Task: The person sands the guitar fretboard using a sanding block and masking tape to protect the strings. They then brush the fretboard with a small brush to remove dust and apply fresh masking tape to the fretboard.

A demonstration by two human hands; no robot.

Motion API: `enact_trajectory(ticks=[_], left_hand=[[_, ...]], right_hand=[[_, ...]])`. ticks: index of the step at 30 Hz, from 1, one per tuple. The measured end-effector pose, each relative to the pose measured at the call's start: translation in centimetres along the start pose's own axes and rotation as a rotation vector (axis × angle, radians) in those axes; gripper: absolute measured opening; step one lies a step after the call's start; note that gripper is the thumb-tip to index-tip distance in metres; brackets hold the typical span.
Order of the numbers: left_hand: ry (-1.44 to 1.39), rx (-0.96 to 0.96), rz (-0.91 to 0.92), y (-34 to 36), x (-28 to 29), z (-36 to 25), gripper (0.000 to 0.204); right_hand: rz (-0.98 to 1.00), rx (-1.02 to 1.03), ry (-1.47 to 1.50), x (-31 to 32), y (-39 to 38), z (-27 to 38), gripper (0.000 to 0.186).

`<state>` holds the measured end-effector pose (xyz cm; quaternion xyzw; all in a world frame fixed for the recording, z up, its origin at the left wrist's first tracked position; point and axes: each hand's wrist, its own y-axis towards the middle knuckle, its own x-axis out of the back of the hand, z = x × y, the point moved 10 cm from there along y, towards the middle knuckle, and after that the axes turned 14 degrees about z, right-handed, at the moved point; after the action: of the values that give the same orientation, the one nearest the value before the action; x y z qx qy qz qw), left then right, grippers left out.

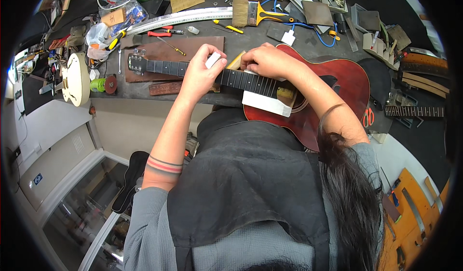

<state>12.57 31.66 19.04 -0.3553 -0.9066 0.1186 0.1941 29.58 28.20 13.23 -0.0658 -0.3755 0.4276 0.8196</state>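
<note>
A red acoustic guitar (345, 73) lies across the bench in front of me, its dark fretboard (161, 67) reaching left to the headstock (137, 64). White masking strips (266, 103) cover the top beside the fretboard's end. Over the neck, my left hand (203, 71) is closed around a small white block (212, 60). My right hand (267, 60) rests at the far side of the neck, near where it meets the body. Its fingers are curled together, and what they hold is hidden. A yellowish strip (236, 61) shows between the hands.
Beyond the guitar lie a wide brush (247, 13), screwdrivers (160, 34), a long metal ruler (178, 17) and a blue cable (328, 41). A brown mat (212, 43) lies under the headstock. At left are a green rotary tool (100, 85) and a cream guitar body (77, 80).
</note>
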Motion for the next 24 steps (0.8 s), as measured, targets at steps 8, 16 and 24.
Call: enact_trajectory(ticks=[8,16,24], left_hand=[[0.01,-0.018,-0.007,0.4,0.0,0.6,0.02],[0.029,0.011,0.013,0.3,-0.1,0.2,0.019],[0.041,0.021,0.008,0.0,0.1,0.2,0.02]], right_hand=[[0.236,-0.141,0.26,-1.3,3.6,-2.0,0.04],[0.331,-0.197,0.356,-2.6,5.5,-3.7,0.032],[0.361,-0.273,0.172,-2.6,5.8,-3.7,0.037]])
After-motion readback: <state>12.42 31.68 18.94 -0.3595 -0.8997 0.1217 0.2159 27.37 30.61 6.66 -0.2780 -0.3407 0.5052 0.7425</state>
